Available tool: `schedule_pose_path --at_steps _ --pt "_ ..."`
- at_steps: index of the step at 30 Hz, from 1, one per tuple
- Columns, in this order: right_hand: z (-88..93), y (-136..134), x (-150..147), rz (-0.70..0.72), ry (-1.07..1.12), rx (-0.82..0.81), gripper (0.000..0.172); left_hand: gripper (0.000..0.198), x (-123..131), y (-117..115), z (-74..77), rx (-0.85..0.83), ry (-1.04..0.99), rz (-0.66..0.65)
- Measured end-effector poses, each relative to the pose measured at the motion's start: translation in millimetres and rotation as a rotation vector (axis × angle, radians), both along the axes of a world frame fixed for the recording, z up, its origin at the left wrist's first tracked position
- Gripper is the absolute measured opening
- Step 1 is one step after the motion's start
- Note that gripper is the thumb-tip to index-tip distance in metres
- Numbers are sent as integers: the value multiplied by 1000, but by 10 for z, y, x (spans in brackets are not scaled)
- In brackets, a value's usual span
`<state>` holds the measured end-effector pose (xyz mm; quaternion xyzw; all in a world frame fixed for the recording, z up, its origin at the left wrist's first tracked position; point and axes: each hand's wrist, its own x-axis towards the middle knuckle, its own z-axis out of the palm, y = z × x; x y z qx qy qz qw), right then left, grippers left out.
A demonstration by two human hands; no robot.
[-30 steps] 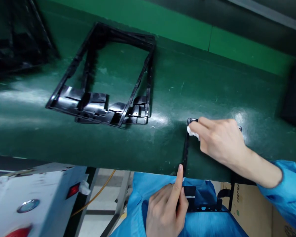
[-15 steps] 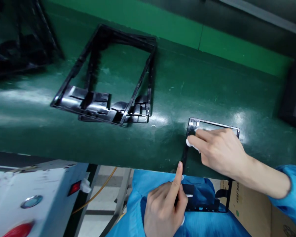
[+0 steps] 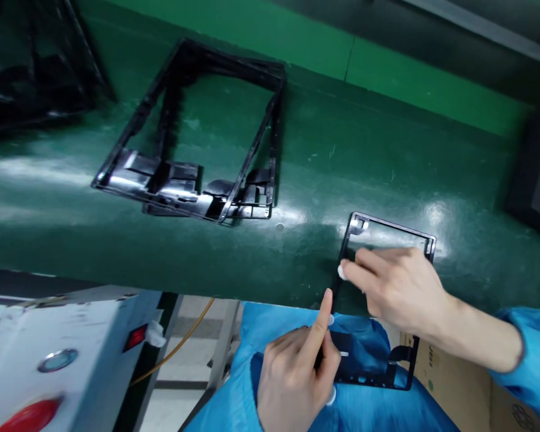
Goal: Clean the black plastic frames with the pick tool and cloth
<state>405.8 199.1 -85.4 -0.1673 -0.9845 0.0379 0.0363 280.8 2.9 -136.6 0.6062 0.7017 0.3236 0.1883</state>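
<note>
On the far left, dark frames (image 3: 49,84), blurred, lie on the dark green counter (image 3: 306,150), whose glossy top carries pale streaks of glare there; below its near edge sits a scuffed white box (image 3: 112,348) with a round metal ring (image 3: 57,360), a red knob (image 3: 30,415) and a red switch (image 3: 135,338); an orange cable (image 3: 180,348) runs down beside it, near grey metal legs (image 3: 222,342) over a pale floor. Further right, two or more black frames (image 3: 180,189) lie stacked askew on the counter, shiny panels along their near side; behind them a brighter green strip (image 3: 387,78) runs along the back.

Next comes the left hand (image 3: 299,372), in front of blue clothing (image 3: 247,336), closed on the left bar of a slim black frame (image 3: 393,226), index finger straight along it; this frame rests partly on the counter, its near end overhanging the edge; the right hand (image 3: 400,288) pinches a white wad (image 3: 342,271) against the same bar. Below the right forearm stands a cardboard box (image 3: 459,372); scratches and a bright glare mark the counter beyond; a dark object (image 3: 537,174) stands at the right edge.
</note>
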Motion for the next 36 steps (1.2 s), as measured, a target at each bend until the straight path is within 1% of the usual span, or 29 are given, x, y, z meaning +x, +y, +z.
schedule_pose_path --at_steps 2,4,6,9,13,17,20,25,28,32,36 --pt "-3 -47 15 12 20 -4 36 55 -1 2 3 1 6 0" --pt "-10 -73 28 -27 35 29 37 54 -1 1 3 -2 2 1" --pt "-17 -89 40 -39 41 51 37 54 -2 -1 -1 1 -1 -1" --pt "-16 -110 53 1 36 38 35 54 -5 0 -7 6 8 -3" --pt "0 -134 45 -35 18 92 33 56 -6 3 0 -4 3 -11" --pt "8 -159 29 13 14 84 32 55 -3 -5 11 -1 1 -8" --pt "8 -169 29 -30 8 131 34 56 -9 -15 5 -9 7 -11" --pt "1 -211 46 11 14 59 34 57 -15 -20 -13 5 -7 -7" --pt "-4 -228 52 -21 6 91 33 55 -10 -15 -13 -6 22 -7" --pt "-1 -239 56 9 12 50 33 55 -15 -10 -14 2 31 -3" --pt "11 -245 54 -35 -7 89 32 58 -26 -5 -14 -12 7 -6"
